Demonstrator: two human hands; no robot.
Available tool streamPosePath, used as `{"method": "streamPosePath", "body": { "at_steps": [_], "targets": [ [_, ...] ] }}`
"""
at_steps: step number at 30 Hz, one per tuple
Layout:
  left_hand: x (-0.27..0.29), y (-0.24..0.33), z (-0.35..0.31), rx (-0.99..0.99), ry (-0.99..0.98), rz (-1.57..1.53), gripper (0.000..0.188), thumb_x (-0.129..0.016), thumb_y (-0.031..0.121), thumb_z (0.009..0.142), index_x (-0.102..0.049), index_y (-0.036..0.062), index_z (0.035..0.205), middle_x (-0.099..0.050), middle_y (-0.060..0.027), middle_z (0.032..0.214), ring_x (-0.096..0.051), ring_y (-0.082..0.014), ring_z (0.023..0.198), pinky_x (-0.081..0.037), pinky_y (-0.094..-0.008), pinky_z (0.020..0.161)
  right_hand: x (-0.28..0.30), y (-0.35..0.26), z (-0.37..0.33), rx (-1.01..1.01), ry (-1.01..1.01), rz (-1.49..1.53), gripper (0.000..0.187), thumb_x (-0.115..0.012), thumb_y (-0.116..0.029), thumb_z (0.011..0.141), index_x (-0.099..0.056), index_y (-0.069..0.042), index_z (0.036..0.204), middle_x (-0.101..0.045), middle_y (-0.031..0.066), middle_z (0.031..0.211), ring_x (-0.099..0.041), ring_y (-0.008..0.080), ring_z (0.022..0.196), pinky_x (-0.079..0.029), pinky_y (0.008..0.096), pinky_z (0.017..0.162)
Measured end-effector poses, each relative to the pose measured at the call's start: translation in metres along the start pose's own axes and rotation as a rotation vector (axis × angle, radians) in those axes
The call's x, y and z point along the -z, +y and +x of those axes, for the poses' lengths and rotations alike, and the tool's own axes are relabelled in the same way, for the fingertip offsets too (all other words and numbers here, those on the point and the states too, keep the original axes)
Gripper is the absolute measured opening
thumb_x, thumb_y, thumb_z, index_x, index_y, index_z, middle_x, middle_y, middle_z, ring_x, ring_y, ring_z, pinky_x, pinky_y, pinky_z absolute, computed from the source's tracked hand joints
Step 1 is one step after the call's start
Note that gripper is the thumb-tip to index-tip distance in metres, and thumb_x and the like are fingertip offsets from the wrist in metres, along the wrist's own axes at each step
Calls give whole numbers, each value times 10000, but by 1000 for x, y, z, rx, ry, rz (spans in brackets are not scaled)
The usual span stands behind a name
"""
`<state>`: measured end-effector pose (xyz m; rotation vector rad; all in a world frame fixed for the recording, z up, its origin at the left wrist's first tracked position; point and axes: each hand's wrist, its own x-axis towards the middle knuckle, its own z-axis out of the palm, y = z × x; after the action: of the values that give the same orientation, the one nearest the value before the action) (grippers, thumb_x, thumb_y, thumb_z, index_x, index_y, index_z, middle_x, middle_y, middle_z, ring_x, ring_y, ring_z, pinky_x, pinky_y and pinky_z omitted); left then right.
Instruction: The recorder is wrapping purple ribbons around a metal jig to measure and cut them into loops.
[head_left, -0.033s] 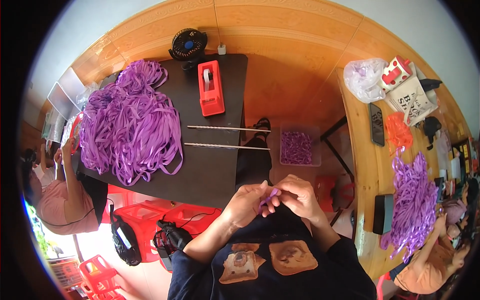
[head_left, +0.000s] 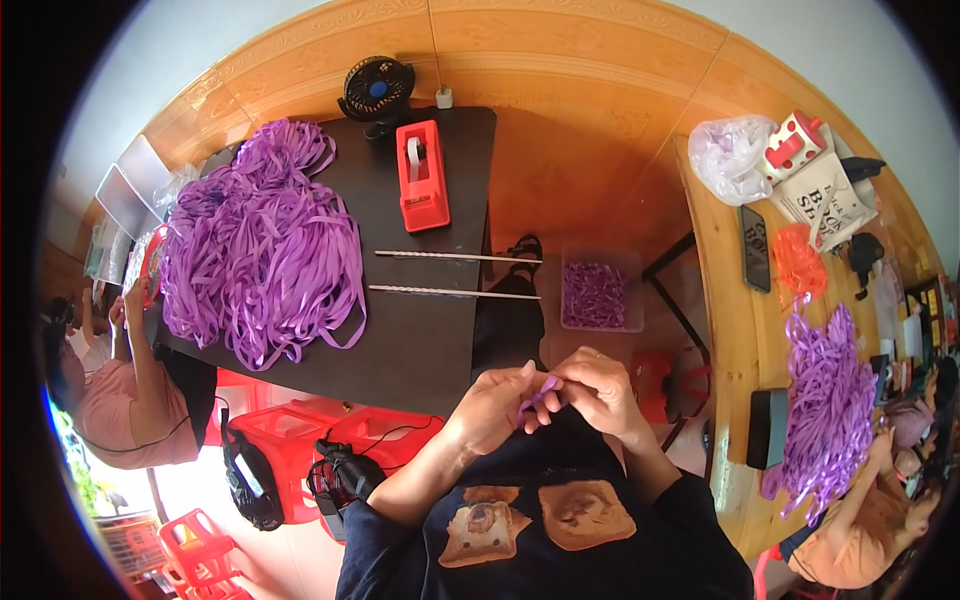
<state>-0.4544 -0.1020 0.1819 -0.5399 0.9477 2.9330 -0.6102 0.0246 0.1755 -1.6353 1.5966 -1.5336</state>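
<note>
Almost nothing differs from the earlier frame: the right hand (head_left: 598, 390) sits a touch higher, the left hand (head_left: 490, 408) looks the same, everything else stays put. Both hands are together in front of the dark shirt (head_left: 585, 472), just beyond the near right corner of the dark surface (head_left: 425, 345). Thin purple strip (head_left: 548, 386) is between them: left fingers curled, gripping it, thumb raised; right fingers pinched together on its upper end, exact contact partly hidden. On the dark surface: big heap of purple ribbon (head_left: 265, 255) on the left, red tape dispenser (head_left: 424, 195) and black fan (head_left: 376, 88) toward the back, two twisted metal rods (head_left: 420, 290) lying roughly parallel, apart, right ends sticking out past the edge. Clear bin (head_left: 635, 323) stands on the floor between the two surfaces, holding short purple pieces (head_left: 593, 295). Wooden surface (head_left: 725, 330) at right carries a second purple heap (head_left: 828, 410), phone (head_left: 755, 252) and orange-red bundle (head_left: 797, 262). Co-worker in pink (head_left: 135, 415) at far left.
</note>
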Motion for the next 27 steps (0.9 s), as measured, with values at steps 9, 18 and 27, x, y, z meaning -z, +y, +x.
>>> {"method": "streamPosePath", "body": {
  "at_steps": [9, 18, 27],
  "targets": [
    [5, -13, 5, 33, 59, 40, 235, -532, 117, 968, -619, -21, 1138, -668, -93, 918, -596, -111, 693, -448, -202, 579, 12, -2, 6, 87, 239, -324, 225, -612, 102, 729, -645, -10, 922, -632, 105, 786, -594, 273, 684, -456, 335, 613],
    [8, -16, 8, 76, 90, 4, 179, -584, 98, 937, -654, -25, 1047, -658, -90, 833, -567, -113, 658, -422, -193, 548, 20, -1, 0, -54, -84, 125, 305, -666, -6, 747, -642, 14, 1050, -656, 90, 883, -607, 231, 837, -427, 346, 799],
    [9, -15, 3, 82, 51, 86, 184, -589, 157, 951, -668, -7, 977, -666, -62, 801, -575, -78, 611, -373, -162, 459, 17, -1, 1, 88, -103, -24, 125, -694, -30, 761, -660, -26, 882, -624, 70, 794, -580, 214, 729, -392, 334, 710]
  ]
}}
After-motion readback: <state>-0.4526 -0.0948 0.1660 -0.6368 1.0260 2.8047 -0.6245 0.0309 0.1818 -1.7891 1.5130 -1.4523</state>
